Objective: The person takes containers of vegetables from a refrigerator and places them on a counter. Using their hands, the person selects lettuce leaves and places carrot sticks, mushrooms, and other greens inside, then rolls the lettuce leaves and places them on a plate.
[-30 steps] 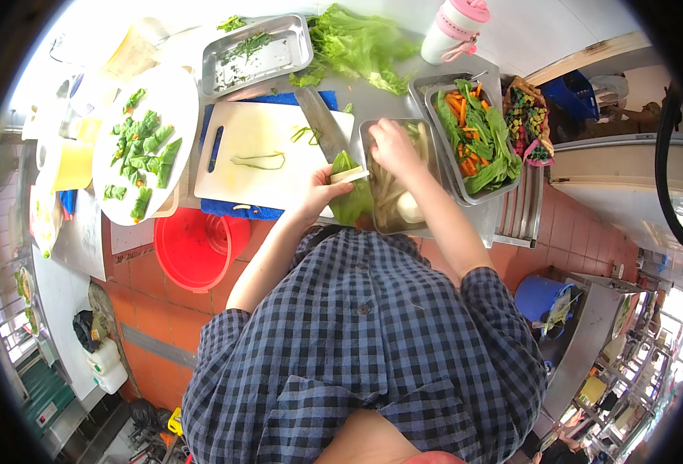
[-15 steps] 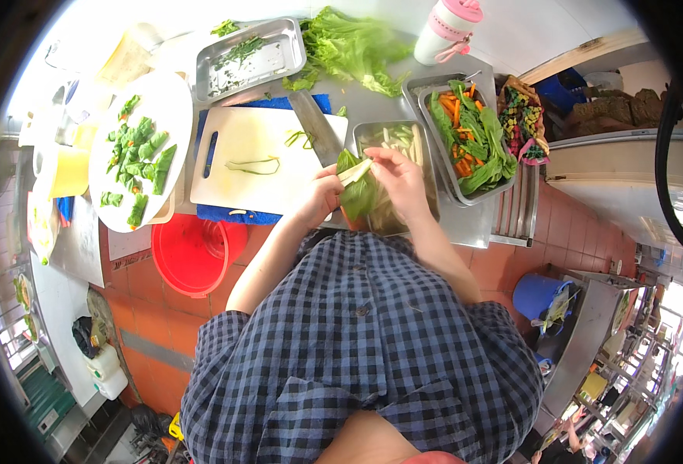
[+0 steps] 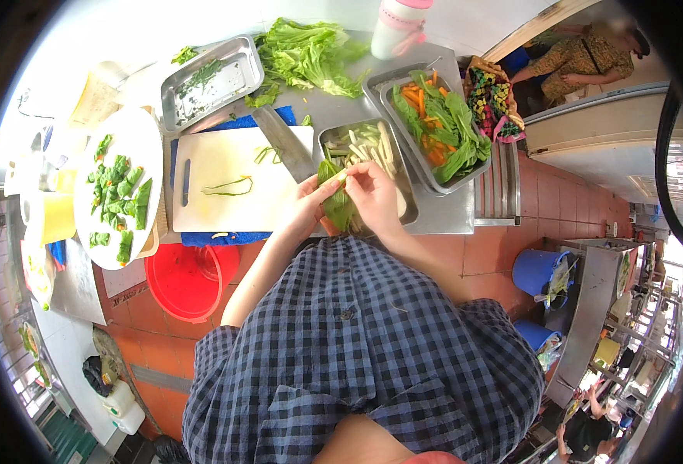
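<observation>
Close to my body, both hands hold a green leaf (image 3: 340,209) with pale strips across its upper part. My left hand (image 3: 304,207) grips the leaf from its left side. Fingertips of my right hand (image 3: 372,199) pinch at the pale strips from the other side. Beneath and beyond them stands a metal tray (image 3: 408,207) of pale vegetable sticks (image 3: 380,147). Left of the hands, a white cutting board (image 3: 237,158) carries thin green strips (image 3: 229,189). A broad-bladed knife (image 3: 283,143) lies over the board's right part. Part of the leaf is hidden by my fingers.
An oval white plate (image 3: 144,127) bears several green leaf rolls (image 3: 129,205). Leaves and orange sticks fill another tray (image 3: 469,182) at right. Behind are loose lettuce (image 3: 307,54), a shallow metal tray (image 3: 252,58) and a tumbler (image 3: 398,31). A red basin (image 3: 179,282) stands below. Another person (image 3: 589,62) is at upper right.
The table things have shifted left in the view. My right fingers have come in closer to my left hand at the pale strips. A person has appeared at the upper right.
</observation>
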Tool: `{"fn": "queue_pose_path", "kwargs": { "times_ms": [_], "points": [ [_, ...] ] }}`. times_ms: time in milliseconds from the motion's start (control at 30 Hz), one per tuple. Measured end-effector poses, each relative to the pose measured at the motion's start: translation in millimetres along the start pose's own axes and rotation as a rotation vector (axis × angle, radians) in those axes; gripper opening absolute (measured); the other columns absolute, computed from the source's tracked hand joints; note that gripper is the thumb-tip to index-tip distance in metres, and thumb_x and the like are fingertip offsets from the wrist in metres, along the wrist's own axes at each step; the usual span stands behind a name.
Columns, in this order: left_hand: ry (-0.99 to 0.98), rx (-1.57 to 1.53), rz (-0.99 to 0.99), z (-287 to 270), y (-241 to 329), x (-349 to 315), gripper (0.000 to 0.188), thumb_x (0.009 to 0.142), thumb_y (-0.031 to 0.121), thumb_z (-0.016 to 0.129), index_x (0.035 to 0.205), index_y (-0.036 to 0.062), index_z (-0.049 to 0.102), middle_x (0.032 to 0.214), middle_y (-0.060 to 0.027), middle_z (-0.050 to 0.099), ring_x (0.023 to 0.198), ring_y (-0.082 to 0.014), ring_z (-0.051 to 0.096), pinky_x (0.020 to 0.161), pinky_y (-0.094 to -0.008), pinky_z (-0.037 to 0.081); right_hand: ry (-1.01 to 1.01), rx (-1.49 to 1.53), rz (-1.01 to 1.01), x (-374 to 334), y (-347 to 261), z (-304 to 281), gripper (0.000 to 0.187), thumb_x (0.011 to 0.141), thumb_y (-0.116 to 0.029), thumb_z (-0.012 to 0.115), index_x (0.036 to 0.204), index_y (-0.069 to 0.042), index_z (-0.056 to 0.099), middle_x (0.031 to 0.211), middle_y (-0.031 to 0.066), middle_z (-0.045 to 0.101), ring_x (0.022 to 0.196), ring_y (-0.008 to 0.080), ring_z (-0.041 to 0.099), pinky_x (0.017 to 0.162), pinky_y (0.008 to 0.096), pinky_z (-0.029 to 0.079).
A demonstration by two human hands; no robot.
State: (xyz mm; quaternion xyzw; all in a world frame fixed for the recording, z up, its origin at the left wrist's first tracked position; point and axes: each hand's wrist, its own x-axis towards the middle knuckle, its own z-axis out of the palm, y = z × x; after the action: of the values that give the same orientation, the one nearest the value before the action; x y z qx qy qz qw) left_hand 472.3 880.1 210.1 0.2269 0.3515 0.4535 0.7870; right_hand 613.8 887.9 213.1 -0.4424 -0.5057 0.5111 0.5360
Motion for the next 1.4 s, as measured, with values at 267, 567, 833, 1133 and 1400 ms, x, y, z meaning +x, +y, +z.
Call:
{"fn": "queue_pose_path", "kwargs": {
  "times_ms": [267, 567, 833, 1133, 1400],
  "points": [
    [0.031, 0.009, 0.019, -5, -11, 3, 0.033, 0.082, 0.005, 0.059, 0.113, -0.0016, 0.049, 0.105, -0.0097, 0.059, 0.093, -0.0142, 0.057, 0.082, -0.028, 0.047, -0.151, -0.496, -0.135, 3, -23, -19, 0.01, 0.072, -0.003, 0.063, 0.073, -0.001, 0.053, 0.072, 0.0049, 0.054, 0.058, 0.0096, 0.052, 0.053, 0.0216, 0.043],
    [0.023, 0.308, 0.043, -10, -16, -1, 0.033, 0.076, 0.002, 0.064, 0.108, 0.0006, 0.055, 0.099, -0.0059, 0.062, 0.089, -0.0121, 0.058, 0.081, -0.0254, 0.046, 0.16, -1.42, -0.354, 157, -6, -126, 0.013, 0.07, -0.016, 0.062, 0.075, -0.005, 0.062, 0.085, 0.0095, 0.056, 0.083, 0.0256, 0.054, 0.07, 0.0358, 0.047],
    [-0.01, 0.33, 0.035, -3, -5, -17, 0.035, 0.075, 0.0, 0.063, 0.109, -0.0006, 0.053, 0.098, -0.0073, 0.061, 0.087, -0.0127, 0.058, 0.079, -0.0249, 0.047, 0.06, -1.653, -0.044, 196, 13, -123, 0.018, 0.074, -0.01, 0.056, 0.089, 0.0, 0.058, 0.101, 0.0151, 0.052, 0.096, 0.028, 0.051, 0.081, 0.0366, 0.046],
    [0.006, 0.298, 0.022, -2, -5, -19, 0.034, 0.076, -0.002, 0.061, 0.109, 0.0006, 0.053, 0.098, -0.0074, 0.061, 0.088, -0.014, 0.058, 0.079, -0.0261, 0.047, 0.015, -1.672, -0.172, 204, 23, -135, 0.017, 0.066, -0.006, 0.06, 0.082, -0.001, 0.057, 0.084, 0.0159, 0.056, 0.085, 0.0307, 0.057, 0.074, 0.0377, 0.047],
    [0.029, 0.245, 0.019, -1, 0, -23, 0.033, 0.077, -0.001, 0.059, 0.109, -0.0013, 0.052, 0.099, -0.0082, 0.061, 0.089, -0.0145, 0.059, 0.081, -0.0265, 0.046, 0.007, -1.28, -0.437, 184, -20, -149, 0.003, 0.072, -0.006, 0.055, 0.074, -0.005, 0.057, 0.077, 0.0106, 0.058, 0.077, 0.0289, 0.056, 0.068, 0.0401, 0.045]
  ]
}}
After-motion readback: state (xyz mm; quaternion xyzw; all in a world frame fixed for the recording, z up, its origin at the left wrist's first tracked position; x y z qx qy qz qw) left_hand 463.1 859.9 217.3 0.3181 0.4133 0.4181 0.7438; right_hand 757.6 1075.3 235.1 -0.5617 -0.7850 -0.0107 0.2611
